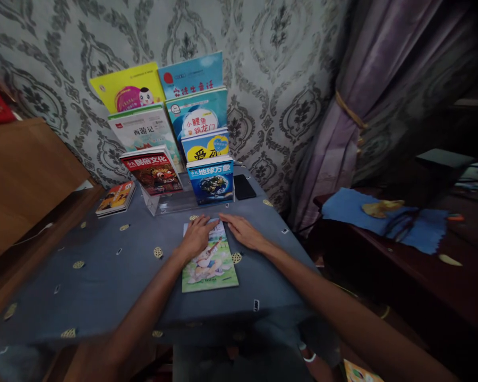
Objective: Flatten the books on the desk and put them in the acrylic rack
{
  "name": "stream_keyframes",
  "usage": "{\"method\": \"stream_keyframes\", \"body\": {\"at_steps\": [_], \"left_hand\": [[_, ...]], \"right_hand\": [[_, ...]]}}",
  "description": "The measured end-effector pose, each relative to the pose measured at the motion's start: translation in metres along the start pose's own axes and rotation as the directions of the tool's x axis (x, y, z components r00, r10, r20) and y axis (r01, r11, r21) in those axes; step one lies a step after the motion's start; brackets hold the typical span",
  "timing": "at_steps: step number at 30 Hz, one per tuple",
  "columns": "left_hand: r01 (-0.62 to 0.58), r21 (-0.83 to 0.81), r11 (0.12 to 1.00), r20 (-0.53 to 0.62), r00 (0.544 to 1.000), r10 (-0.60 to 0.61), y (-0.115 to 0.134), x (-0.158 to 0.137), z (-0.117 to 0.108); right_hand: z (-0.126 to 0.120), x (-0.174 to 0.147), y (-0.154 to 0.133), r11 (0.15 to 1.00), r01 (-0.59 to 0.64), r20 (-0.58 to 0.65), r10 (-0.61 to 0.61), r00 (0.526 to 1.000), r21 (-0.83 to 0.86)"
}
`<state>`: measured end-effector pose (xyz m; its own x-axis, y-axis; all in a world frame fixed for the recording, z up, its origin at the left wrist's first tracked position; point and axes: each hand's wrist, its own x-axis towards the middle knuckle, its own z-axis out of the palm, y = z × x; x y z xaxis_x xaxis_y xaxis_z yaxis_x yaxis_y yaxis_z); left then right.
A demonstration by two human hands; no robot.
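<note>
A thin picture book (210,273) with a green and light-blue cover lies flat on the blue-grey tablecloth. My left hand (196,236) rests open on the upper part of its cover, fingers spread toward the top edge. Beside the book's upper right corner is my right hand (241,230), its fingers stretched out and the fingertips at that corner. Neither hand grips anything. Just beyond, a clear stand (171,205) holds several books in two columns, with a red book (153,172) at front left and a blue book with a globe (211,183) at front right.
A black phone (244,187) lies right of the stand, and a small stack of orange books (117,198) lies left of it. A wooden panel (24,175) borders the left. At right are a purple curtain (334,106) and a dark red surface bearing a blue cloth (350,209).
</note>
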<state>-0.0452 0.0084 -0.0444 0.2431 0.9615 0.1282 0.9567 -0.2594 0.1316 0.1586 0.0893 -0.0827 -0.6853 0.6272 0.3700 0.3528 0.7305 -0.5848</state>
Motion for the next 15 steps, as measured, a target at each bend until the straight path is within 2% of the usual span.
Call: {"method": "stream_keyframes", "body": {"at_steps": [4, 7, 15], "left_hand": [[-0.027, 0.002, 1.000, 0.011, 1.000, 0.027, -0.003, -0.003, 0.002], [-0.103, -0.028, 0.994, 0.025, 0.994, 0.104, -0.002, -0.012, 0.002], [-0.270, -0.145, 0.952, 0.110, 0.952, 0.287, 0.021, -0.055, -0.015]], "right_hand": [[0.000, -0.001, 0.001, 0.999, 0.032, -0.010, -0.032, 0.999, 0.015], [0.001, -0.001, 0.002, 0.999, 0.037, -0.021, -0.037, 0.999, 0.002], [0.003, 0.002, -0.002, 0.999, 0.020, -0.003, -0.020, 1.000, -0.039]]}}
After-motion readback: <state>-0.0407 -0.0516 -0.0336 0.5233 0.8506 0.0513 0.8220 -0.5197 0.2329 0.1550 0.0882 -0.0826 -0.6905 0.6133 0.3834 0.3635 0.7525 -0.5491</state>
